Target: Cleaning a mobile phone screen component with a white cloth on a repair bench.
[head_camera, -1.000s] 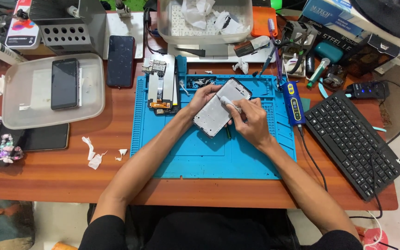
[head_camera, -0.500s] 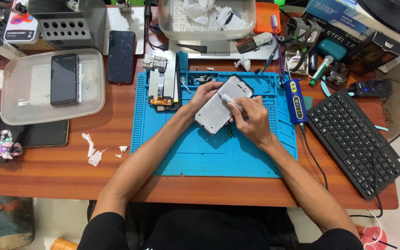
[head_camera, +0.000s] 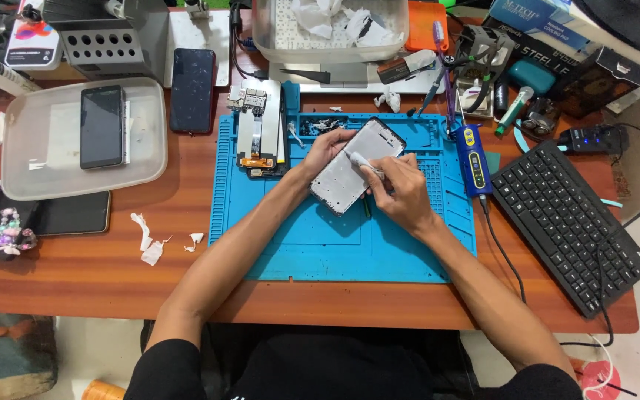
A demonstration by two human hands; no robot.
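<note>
Right hand (head_camera: 401, 194) fingers pinched shut on thin tool (head_camera: 357, 158) — tip resting on face of phone frame (head_camera: 350, 175), just left of fingertips

Left hand (head_camera: 326, 150) curled round frame's upper-left edge, steadying it

Frame tilted over blue mat (head_camera: 298, 237), long axis running lower-left to upper-right, between both hands — right hand does the work

Opened phone (head_camera: 259, 130) lies left on mat; keyboard (head_camera: 572, 222) well apart, right
</note>
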